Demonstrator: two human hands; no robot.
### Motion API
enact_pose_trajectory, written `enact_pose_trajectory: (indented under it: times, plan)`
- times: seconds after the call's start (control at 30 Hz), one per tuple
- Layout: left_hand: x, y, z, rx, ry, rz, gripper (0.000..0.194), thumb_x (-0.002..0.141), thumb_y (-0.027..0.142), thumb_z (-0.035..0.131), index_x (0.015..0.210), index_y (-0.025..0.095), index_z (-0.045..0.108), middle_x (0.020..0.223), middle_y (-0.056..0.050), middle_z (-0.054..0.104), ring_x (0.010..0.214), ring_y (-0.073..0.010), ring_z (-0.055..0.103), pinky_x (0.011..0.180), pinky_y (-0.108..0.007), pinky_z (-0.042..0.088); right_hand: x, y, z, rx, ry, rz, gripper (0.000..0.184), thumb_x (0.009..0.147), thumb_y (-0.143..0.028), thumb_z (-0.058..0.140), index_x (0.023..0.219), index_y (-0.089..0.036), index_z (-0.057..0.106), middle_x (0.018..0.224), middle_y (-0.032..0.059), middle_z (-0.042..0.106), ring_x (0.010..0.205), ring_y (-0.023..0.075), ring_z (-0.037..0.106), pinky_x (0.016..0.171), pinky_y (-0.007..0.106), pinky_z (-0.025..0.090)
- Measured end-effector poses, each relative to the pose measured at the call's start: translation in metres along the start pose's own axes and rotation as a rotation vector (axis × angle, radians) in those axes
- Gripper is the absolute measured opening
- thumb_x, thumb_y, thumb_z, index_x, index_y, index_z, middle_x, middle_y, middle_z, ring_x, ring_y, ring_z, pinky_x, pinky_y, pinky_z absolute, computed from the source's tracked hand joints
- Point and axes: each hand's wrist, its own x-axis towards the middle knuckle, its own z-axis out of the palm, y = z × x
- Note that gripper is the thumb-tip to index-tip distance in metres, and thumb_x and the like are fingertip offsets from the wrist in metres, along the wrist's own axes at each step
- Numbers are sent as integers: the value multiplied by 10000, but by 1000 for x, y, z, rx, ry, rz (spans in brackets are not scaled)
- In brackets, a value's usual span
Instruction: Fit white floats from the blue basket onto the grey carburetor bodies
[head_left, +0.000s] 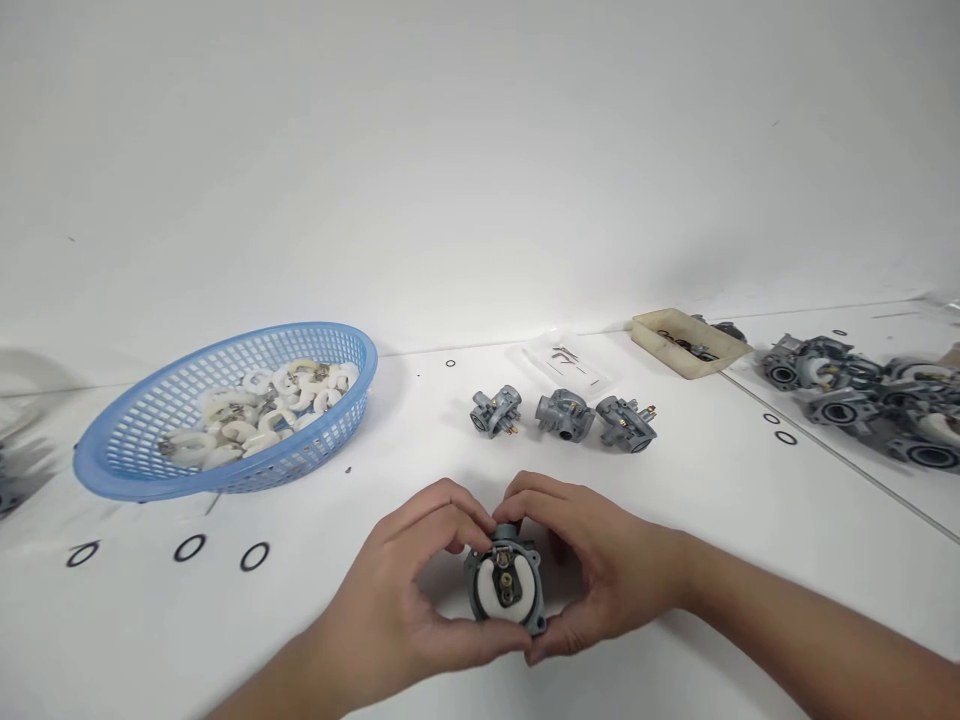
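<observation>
Item: three black rings (pixel 251 570), laid flat and apart on the white table (pixel 420 460), presumably so that each can be picked up singly.
Item: blue mesh basket (pixel 135 487), by which loose white curved pieces (pixel 255 405) are contained, probably against scattering.
Item: left hand (pixel 409 600), curled in a grip on a grey metal body (pixel 506 590), its thumb laid along the near rim.
Item: the grey metal body, held between both hands; its open face, fitted with a white curved piece, is turned toward the viewer, likely for a clear look inside.
Item: right hand (pixel 600 560), by whose fingertips and thumb the same body is gripped, apparently for steadiness.
Item: three similar bodies (pixel 565 415), set in a row beyond the hands.
Item: cream tray (pixel 697 370), small dark parts being kept together in it.
Item: clustered metal bodies (pixel 832 385), far right.
</observation>
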Motion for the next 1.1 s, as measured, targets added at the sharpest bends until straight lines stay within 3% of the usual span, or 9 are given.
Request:
enact_pose_trajectory:
  times: [0.5,1.1]
  plan:
    - [1,2,-3,75,-2,88,491,728,285,1085,1062,252,726,1108,-31,769,907,-175,800,796,-261,647,0,-1,-1,-15,17,-20,821,696,-544,1072,1366,-252,699,1171,37,700,967,210,687,799,312,523]
    - [0,0,-3,91,46,160,489,796,345,1060,1150,259,735,1110,-36,808,921,-182,830,818,-243,691,0,-3,-1,-33,24,-38,826,723,-565,1052,1382,-218,697,1173,59,716,990,225,702,792,316,541]
